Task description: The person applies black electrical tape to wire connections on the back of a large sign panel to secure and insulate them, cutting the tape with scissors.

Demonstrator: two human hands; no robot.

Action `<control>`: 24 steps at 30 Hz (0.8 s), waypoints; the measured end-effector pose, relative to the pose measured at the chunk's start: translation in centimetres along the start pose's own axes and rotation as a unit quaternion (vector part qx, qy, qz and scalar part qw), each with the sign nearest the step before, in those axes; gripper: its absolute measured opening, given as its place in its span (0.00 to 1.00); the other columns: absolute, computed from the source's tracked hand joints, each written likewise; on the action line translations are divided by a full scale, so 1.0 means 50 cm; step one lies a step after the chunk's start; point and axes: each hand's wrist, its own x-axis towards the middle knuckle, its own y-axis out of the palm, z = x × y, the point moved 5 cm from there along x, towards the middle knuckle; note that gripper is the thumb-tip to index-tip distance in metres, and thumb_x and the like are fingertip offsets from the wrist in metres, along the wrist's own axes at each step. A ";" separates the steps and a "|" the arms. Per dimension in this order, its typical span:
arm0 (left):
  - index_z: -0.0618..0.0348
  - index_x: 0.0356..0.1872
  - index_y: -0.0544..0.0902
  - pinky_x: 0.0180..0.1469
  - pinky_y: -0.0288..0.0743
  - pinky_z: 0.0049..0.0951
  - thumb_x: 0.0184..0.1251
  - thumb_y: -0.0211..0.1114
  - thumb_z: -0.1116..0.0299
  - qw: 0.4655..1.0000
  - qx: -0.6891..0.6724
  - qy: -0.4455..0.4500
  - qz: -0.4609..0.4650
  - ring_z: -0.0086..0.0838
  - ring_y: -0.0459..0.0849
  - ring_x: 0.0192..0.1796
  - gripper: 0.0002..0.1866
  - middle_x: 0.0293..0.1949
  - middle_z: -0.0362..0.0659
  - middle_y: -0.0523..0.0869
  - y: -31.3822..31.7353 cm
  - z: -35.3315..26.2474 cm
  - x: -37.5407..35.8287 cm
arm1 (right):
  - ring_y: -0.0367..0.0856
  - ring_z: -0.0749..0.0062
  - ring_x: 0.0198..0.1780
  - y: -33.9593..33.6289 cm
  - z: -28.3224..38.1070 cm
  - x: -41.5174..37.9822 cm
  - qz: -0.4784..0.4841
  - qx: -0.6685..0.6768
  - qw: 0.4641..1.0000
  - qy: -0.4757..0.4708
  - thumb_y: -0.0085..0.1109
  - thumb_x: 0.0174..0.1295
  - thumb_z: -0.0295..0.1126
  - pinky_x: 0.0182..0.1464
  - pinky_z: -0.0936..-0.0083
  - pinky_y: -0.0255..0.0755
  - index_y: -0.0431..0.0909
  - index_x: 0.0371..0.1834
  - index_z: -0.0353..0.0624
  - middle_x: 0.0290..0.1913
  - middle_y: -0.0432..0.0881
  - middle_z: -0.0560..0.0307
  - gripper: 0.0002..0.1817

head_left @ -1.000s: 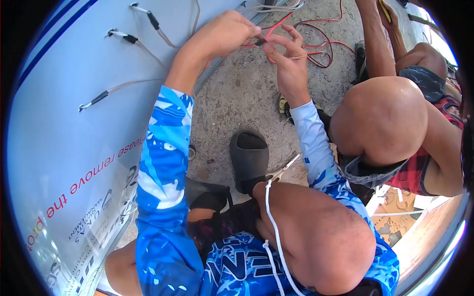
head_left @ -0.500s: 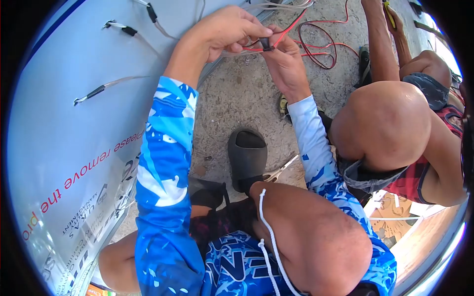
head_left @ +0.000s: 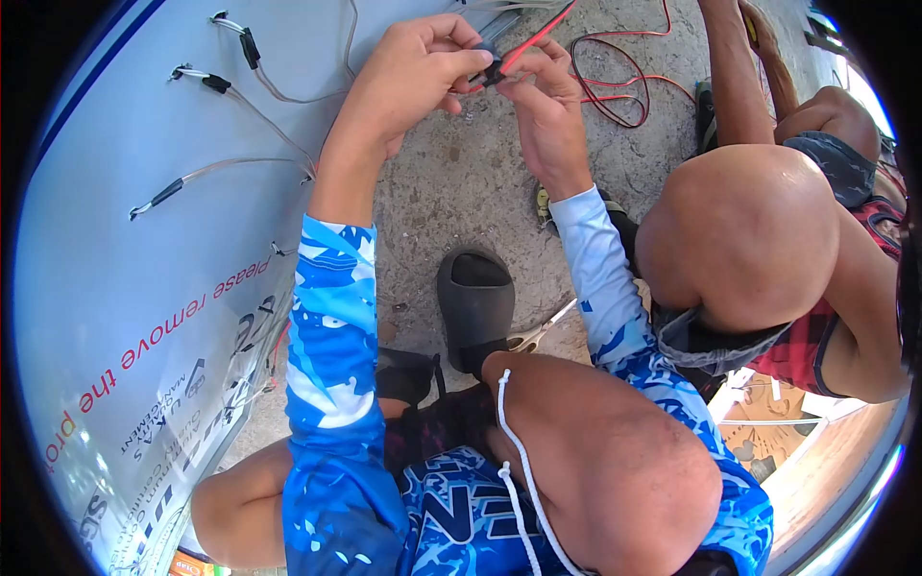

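Beyond my knees, both hands meet at a red-and-black wire [head_left: 534, 40]. My left hand [head_left: 415, 75] is closed, its thumb and forefinger pinching a piece of black tape [head_left: 494, 71] at the wire's joint. My right hand [head_left: 549, 115] grips the wire just beside the tape with thumb and fingers. Part of the joint is hidden by the fingertips. More of the red-and-black wire lies in a loose loop [head_left: 615, 101] on the ground past my right hand.
A white panel [head_left: 115, 278] stands on the left, with several grey leads [head_left: 226, 165] bearing black-wrapped joints. Scissors [head_left: 540, 331] lie by my dark sandal [head_left: 476, 302] on the rough concrete floor [head_left: 413, 221]. Another person [head_left: 740, 235] crouches close on the right, arms stretched forward.
Both hands have shifted slightly left with the wire joint. The strip of tape that stretched between my fingers now sits close against the wire. More leads on the panel show.
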 end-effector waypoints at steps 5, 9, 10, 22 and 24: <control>0.60 0.38 0.81 0.27 0.74 0.21 0.73 0.64 0.69 0.996 -0.085 -0.035 -0.018 0.19 0.78 0.27 0.05 0.28 0.37 0.81 -0.012 -0.008 -0.010 | 0.69 0.71 0.63 0.015 0.021 -0.013 -0.027 -0.228 0.967 -0.114 0.60 0.62 0.20 0.53 0.69 0.83 0.83 0.43 0.37 0.55 0.69 0.57 0.08; 0.59 0.40 0.79 0.24 0.77 0.21 0.75 0.60 0.73 0.996 -0.077 -0.017 -0.044 0.19 0.79 0.24 0.02 0.28 0.37 0.81 -0.008 -0.017 -0.016 | 0.83 0.73 0.45 0.038 0.022 -0.023 -0.146 -0.025 0.988 -0.034 0.68 0.63 0.26 0.39 0.78 0.83 0.82 0.49 0.34 0.47 0.82 0.54 0.13; 0.59 0.40 0.79 0.24 0.77 0.21 0.75 0.60 0.73 0.996 -0.077 -0.016 -0.042 0.19 0.79 0.24 0.02 0.28 0.37 0.81 -0.006 -0.020 -0.017 | 0.85 0.75 0.38 0.044 0.015 -0.020 -0.117 -0.066 0.991 -0.019 0.69 0.65 0.28 0.39 0.78 0.83 0.80 0.52 0.31 0.43 0.85 0.53 0.16; 0.62 0.34 0.76 0.23 0.71 0.19 0.73 0.59 0.79 0.981 0.072 0.109 -0.141 0.16 0.76 0.22 0.04 0.25 0.37 0.80 -0.011 -0.076 -0.043 | 0.87 0.72 0.43 0.058 -0.016 -0.009 -0.071 0.065 0.994 0.049 0.63 0.69 0.28 0.44 0.70 0.88 0.84 0.47 0.29 0.42 0.87 0.52 0.11; 0.62 0.34 0.75 0.22 0.66 0.19 0.72 0.59 0.79 0.981 0.094 0.079 -0.150 0.15 0.73 0.22 0.05 0.24 0.36 0.79 -0.013 -0.077 -0.041 | 0.87 0.72 0.43 0.061 -0.020 -0.012 -0.070 0.075 0.993 0.056 0.63 0.69 0.27 0.44 0.69 0.88 0.83 0.47 0.30 0.42 0.87 0.52 0.11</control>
